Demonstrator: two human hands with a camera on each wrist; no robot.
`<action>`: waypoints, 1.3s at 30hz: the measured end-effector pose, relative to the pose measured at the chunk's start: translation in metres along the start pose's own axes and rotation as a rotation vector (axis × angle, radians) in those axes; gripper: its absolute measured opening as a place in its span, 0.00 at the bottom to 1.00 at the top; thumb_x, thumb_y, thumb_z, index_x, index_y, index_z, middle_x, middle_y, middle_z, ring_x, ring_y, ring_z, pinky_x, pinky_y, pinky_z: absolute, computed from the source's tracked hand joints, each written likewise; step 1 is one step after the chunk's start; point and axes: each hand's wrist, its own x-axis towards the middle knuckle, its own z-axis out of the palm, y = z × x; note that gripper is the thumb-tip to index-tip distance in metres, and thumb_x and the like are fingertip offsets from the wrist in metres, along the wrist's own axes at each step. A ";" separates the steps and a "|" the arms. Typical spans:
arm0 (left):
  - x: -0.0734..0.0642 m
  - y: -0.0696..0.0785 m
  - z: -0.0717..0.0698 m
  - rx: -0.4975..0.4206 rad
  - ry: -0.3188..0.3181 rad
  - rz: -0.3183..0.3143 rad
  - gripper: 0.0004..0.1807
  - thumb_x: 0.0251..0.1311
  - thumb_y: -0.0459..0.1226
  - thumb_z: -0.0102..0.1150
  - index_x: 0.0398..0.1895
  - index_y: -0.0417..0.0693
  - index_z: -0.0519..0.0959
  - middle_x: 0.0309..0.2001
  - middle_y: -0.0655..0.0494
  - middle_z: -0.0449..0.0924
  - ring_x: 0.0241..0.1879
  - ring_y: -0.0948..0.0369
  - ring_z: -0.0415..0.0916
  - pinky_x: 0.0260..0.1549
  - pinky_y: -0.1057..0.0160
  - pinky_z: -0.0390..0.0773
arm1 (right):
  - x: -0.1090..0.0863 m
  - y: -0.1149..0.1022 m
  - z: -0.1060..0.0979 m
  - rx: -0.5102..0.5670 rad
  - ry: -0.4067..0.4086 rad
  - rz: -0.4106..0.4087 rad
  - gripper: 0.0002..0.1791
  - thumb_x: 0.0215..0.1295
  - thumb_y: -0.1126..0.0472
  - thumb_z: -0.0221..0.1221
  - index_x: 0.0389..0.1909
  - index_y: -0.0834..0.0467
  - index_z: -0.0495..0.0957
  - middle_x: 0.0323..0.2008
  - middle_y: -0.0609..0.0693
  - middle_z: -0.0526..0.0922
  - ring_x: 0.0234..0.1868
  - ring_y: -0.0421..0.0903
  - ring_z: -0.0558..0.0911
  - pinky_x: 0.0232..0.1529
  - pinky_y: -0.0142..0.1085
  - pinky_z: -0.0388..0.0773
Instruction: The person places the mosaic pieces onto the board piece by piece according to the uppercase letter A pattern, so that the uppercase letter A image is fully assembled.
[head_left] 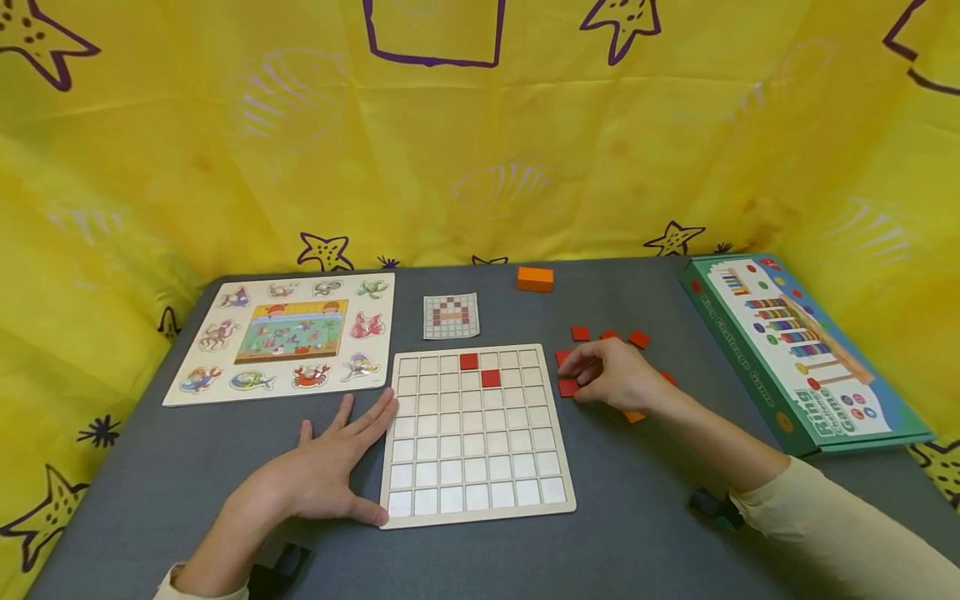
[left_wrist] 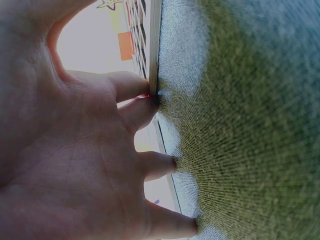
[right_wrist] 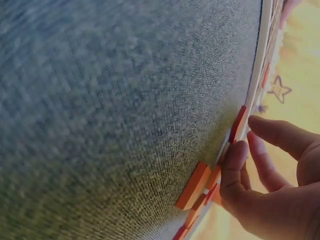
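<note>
A square wooden grid board [head_left: 472, 518] lies on the table, with one red tile [head_left: 468, 362] in its top row and another red tile [head_left: 491, 379] in the row below. My left hand [head_left: 322, 471] spreads its fingers along the board's left edge, and its fingertips touch that rim in the left wrist view. Over the loose tiles right of the board is my right hand [head_left: 618, 375], fingers bent and thumb apart from the index finger. Right by those fingertips lies a red tile [right_wrist: 238, 123]; I see nothing pinched. An orange tile [right_wrist: 193, 186] lies nearer the wrist.
Behind the board lies a small pattern card [head_left: 451, 316], and farther back an orange block [head_left: 535, 279]. A sea-animal puzzle board [head_left: 277, 387] sits at left. A green game box [head_left: 795, 354] lies at right. Yellow cloth [head_left: 480, 150] hangs behind the table.
</note>
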 end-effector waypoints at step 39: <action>0.000 0.001 -0.002 0.011 0.004 0.007 0.75 0.40 0.62 0.82 0.87 0.60 0.42 0.87 0.61 0.32 0.81 0.31 0.27 0.57 0.10 0.30 | 0.000 -0.005 0.002 -0.133 0.069 -0.031 0.16 0.54 0.71 0.71 0.43 0.55 0.91 0.36 0.48 0.89 0.37 0.43 0.83 0.39 0.38 0.80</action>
